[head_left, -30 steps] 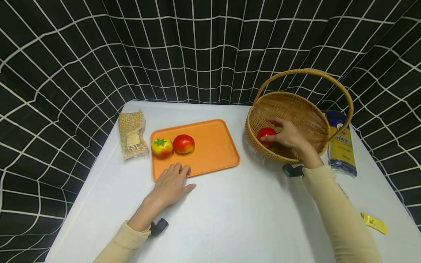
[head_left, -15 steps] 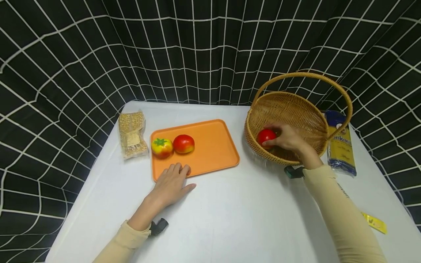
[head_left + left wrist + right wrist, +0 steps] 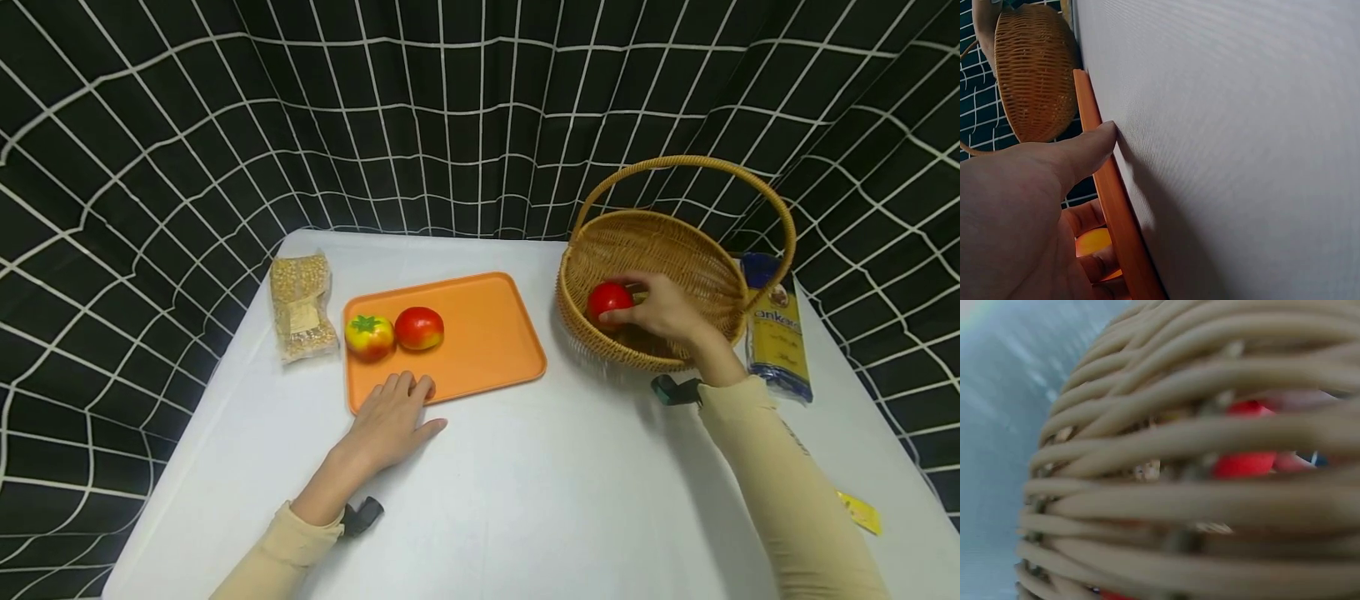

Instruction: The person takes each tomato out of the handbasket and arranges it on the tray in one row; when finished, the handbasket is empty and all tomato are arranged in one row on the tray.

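Observation:
In the head view, my right hand (image 3: 660,310) reaches into the wicker basket (image 3: 675,237) and grips a round red tomato-like fruit (image 3: 609,302) near the basket's left side. Thumb and fingers lie on either side of it. Through the blurred weave in the right wrist view, parts of the red fruit (image 3: 1244,464) show. My left hand (image 3: 386,425) rests at the near edge of the orange tray (image 3: 487,333), fingers loosely over the rim and thumb outside it. On that tray, a yellow-red tomato (image 3: 369,337) with a green top sits beside a red-yellow fruit (image 3: 419,328).
Left of the tray lies a clear bag of yellow kernels (image 3: 302,308). A blue and yellow packet (image 3: 778,333) is right of the basket, partly behind it. A small yellow sachet (image 3: 860,512) lies near my right sleeve. Black gridded cloth (image 3: 450,125) surrounds the white table (image 3: 525,492).
My right fingers have come around the red fruit, which has risen slightly in the basket. The basket and its handle have shifted a little left. My left hand and the tray have stayed still.

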`<state>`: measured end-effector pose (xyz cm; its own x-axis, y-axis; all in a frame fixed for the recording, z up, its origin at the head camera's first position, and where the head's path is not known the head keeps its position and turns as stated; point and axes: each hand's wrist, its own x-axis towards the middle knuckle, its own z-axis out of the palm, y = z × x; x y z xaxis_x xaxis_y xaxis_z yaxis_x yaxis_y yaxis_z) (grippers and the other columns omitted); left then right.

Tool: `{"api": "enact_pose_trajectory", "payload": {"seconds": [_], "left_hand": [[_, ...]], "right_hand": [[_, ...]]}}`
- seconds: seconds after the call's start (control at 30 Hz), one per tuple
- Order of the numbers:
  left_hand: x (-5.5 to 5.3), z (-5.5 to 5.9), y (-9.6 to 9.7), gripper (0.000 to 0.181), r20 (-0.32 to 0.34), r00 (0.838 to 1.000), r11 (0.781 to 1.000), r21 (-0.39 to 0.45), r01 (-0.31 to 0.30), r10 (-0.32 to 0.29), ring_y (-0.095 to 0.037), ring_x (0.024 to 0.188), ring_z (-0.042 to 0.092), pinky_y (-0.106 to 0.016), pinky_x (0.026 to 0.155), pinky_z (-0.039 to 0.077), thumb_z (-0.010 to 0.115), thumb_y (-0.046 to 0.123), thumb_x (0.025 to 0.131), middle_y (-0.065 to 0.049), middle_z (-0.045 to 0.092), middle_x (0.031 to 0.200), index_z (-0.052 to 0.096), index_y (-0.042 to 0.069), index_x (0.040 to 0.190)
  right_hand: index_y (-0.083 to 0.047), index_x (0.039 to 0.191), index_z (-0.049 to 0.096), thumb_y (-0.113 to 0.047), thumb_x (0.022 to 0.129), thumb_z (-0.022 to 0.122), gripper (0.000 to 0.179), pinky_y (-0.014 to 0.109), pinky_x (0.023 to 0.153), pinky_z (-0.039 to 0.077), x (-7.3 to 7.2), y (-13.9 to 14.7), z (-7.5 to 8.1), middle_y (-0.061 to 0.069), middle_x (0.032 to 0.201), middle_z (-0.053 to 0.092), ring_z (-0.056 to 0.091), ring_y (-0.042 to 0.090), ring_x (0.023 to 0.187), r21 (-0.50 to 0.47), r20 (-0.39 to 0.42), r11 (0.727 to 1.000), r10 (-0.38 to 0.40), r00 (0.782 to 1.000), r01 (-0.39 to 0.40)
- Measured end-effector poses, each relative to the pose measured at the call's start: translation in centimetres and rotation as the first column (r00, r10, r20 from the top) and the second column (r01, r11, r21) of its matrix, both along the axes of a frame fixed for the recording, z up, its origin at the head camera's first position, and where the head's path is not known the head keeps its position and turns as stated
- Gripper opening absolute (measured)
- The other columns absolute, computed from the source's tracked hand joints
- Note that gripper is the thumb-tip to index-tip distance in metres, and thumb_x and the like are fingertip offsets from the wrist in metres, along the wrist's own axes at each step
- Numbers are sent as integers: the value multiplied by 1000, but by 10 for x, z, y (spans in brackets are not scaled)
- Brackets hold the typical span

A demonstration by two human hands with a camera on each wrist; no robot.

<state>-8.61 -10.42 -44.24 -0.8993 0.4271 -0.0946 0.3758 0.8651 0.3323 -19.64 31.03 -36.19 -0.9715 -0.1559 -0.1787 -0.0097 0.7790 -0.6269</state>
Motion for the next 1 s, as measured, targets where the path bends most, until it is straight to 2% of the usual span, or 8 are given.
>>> {"api": "enact_pose_trajectory", "payload": {"seconds": [0.2,0.4,0.63,0.83,1.0], "left_hand": [[0,0,0,44,-10,1000,1000,-1,3,-3,-29,100,47,-36,79,35,76,39,98,-10,52,108,55,11,125],[0,1,0,44,-11,1000,1000,0,3,-3,-29,98,47,-36,79,35,76,40,98,-10,52,107,55,11,125],[0,1,0,44,-15,1000,1000,8,2,-1,-29,98,46,-36,79,35,76,38,98,-10,52,107,55,10,124],[0,1,-1,44,-8,1000,1000,13,-1,1,-29,98,46,-36,79,34,76,39,98,-9,52,106,55,11,124],[0,-1,-1,44,-12,1000,1000,16,-1,1,-29,100,48,-36,80,35,76,39,98,-9,53,108,55,11,125]], "right_hand": [[-6,149,56,-24,93,83,65,63,107,47,1,-11,12,26,148,55,49,46,136,-49,-70,999,-26,997,23],[-10,149,58,-26,93,83,64,57,102,51,6,-32,26,22,145,57,50,41,131,-81,-153,996,-48,987,36],[-15,148,61,-28,91,84,63,64,105,50,10,-54,40,17,143,55,47,41,133,-127,-259,989,-103,960,72],[-14,148,62,-26,92,83,61,58,105,52,10,-77,45,16,141,53,48,36,133,-228,-284,971,-140,949,75],[-15,145,64,-24,90,86,60,54,105,54,9,-101,42,15,138,55,50,33,130,-290,-291,954,-166,942,78]]}}
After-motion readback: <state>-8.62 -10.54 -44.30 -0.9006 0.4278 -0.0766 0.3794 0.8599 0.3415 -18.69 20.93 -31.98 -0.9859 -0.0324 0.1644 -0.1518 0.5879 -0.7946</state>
